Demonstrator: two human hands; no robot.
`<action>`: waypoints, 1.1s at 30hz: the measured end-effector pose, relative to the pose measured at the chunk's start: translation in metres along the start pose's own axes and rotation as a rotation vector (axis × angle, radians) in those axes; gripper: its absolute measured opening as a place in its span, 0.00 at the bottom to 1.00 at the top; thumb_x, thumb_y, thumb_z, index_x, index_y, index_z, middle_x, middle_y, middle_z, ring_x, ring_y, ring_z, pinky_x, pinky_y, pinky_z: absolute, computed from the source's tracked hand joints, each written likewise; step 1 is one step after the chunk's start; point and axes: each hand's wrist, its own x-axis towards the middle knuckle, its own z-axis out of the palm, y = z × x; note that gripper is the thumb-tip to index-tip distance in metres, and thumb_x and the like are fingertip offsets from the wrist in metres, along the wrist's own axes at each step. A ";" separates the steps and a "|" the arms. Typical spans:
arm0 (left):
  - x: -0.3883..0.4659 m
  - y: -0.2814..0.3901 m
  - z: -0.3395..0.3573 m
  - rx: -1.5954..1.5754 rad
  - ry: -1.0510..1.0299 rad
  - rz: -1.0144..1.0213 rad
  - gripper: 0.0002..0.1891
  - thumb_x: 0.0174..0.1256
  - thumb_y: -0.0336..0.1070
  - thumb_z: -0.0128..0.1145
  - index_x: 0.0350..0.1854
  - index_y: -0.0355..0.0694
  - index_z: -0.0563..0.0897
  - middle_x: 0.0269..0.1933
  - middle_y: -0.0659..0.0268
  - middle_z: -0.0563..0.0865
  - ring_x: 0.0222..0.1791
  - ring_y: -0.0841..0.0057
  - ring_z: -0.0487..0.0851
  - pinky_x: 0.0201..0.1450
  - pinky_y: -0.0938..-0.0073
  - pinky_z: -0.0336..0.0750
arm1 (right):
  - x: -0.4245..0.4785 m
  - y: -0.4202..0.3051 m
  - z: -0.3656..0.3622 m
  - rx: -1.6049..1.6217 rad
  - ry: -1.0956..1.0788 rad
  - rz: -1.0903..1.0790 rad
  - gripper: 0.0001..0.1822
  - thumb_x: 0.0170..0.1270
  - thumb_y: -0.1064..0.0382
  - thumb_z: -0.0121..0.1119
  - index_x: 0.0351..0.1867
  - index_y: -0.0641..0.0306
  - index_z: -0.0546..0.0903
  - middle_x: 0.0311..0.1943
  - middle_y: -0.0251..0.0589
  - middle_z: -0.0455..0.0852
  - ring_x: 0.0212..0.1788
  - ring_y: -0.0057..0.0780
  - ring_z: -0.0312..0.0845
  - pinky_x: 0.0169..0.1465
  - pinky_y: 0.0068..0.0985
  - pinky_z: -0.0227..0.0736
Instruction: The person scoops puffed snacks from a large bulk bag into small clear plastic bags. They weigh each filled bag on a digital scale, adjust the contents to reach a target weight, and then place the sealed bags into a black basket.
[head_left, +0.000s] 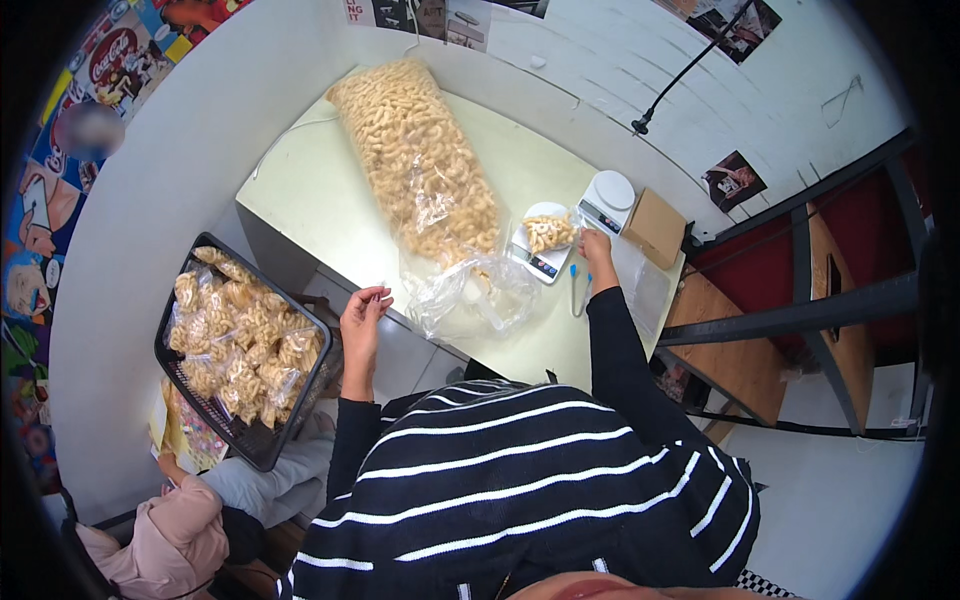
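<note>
My right hand grips the gathered end of a small clear plastic bag of curled puffed snacks. That bag is on or just over the plate of a white digital kitchen scale. My left hand is raised by the table's front edge with its fingertips drawn together. A tiny pale speck shows at those fingertips, too small to identify. Between my hands lies the crumpled open mouth of a large clear plastic sack of the same snacks. A translucent white scoop rests inside the mouth.
Tongs with blue tips lie beside my right wrist. Behind are a second scale, a cardboard box and clear plastic bags. A black crate of filled bags stands at left, near a seated person.
</note>
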 end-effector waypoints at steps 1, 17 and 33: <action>-0.002 -0.003 -0.003 0.010 0.004 -0.001 0.11 0.75 0.27 0.47 0.53 0.32 0.79 0.52 0.57 0.86 0.50 0.72 0.85 0.56 0.74 0.78 | -0.001 -0.002 0.002 0.007 -0.001 0.014 0.11 0.69 0.58 0.60 0.43 0.64 0.84 0.30 0.33 0.83 0.27 0.21 0.77 0.30 0.19 0.74; -0.006 0.010 -0.004 0.008 -0.023 0.070 0.09 0.75 0.26 0.49 0.52 0.31 0.79 0.50 0.58 0.86 0.50 0.73 0.85 0.57 0.74 0.78 | -0.021 -0.033 -0.013 -0.042 0.134 -0.423 0.08 0.70 0.61 0.60 0.42 0.62 0.84 0.31 0.30 0.86 0.30 0.17 0.78 0.31 0.19 0.73; 0.007 0.087 0.098 -0.187 -0.861 0.066 0.44 0.58 0.46 0.73 0.73 0.35 0.63 0.68 0.57 0.74 0.70 0.68 0.72 0.72 0.67 0.65 | -0.268 -0.188 -0.007 -0.127 -0.927 -0.592 0.08 0.68 0.65 0.61 0.42 0.65 0.86 0.37 0.31 0.85 0.41 0.18 0.77 0.46 0.21 0.71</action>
